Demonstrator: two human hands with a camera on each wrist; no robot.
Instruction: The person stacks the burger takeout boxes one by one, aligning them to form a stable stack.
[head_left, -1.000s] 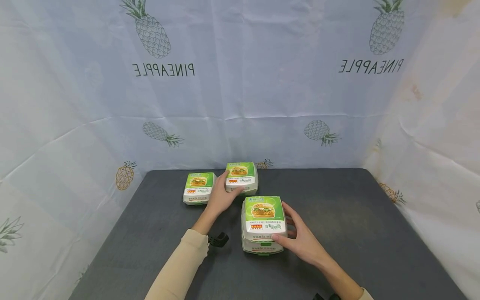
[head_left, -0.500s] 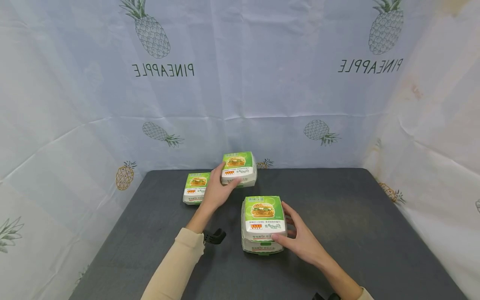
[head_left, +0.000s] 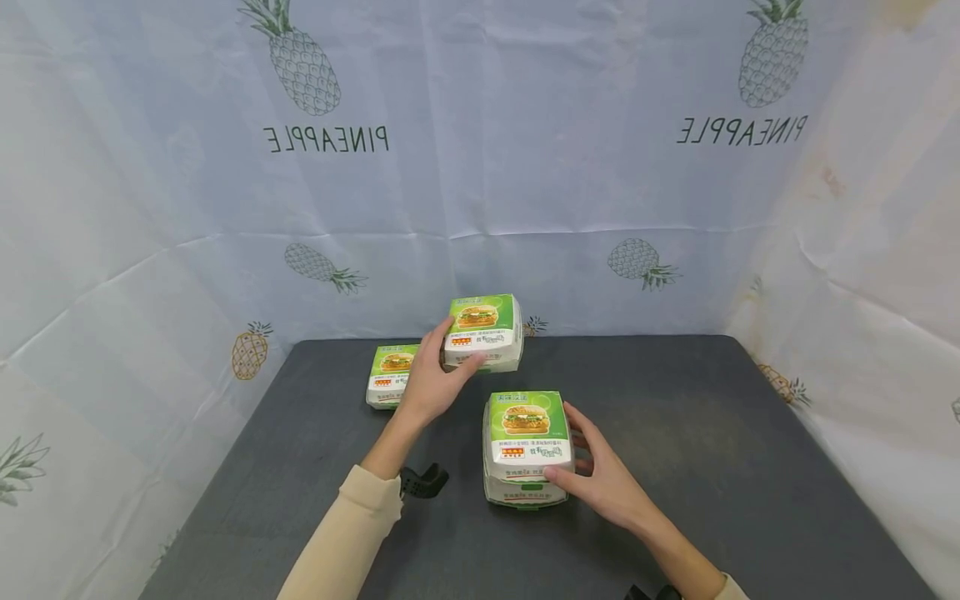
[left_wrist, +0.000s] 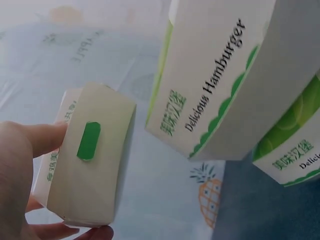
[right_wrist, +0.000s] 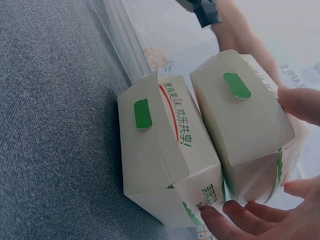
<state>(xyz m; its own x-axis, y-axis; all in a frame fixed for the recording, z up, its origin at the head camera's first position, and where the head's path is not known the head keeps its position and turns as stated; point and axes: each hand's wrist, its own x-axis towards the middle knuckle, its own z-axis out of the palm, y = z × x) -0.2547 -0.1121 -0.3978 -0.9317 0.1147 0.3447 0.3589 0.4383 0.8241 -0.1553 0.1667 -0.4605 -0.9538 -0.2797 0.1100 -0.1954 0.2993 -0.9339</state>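
In the head view my left hand (head_left: 432, 382) grips a green-and-white burger box (head_left: 483, 332), raised near the table's back edge. My thumb lies on its front and the fingers are at its left side. The left wrist view shows that same burger box (left_wrist: 89, 175) from its green tab side. Closer to me, two more burger boxes are stacked, an upper one (head_left: 527, 433) on a lower one (head_left: 528, 495). My right hand (head_left: 609, 482) holds the stack from the right, thumb at the upper box's front; in the right wrist view fingertips touch both the lower box (right_wrist: 142, 155) and upper box (right_wrist: 240, 112).
Another burger box (head_left: 388, 379) rests at the back left of the dark table (head_left: 675, 450), partly behind my left hand. A pale cloth (head_left: 525, 183) printed with pineapples hangs behind the table and along both sides.
My left hand has lifted its burger box off the table, then shifted it slightly to the right. The right hand and the stack have stayed in place.
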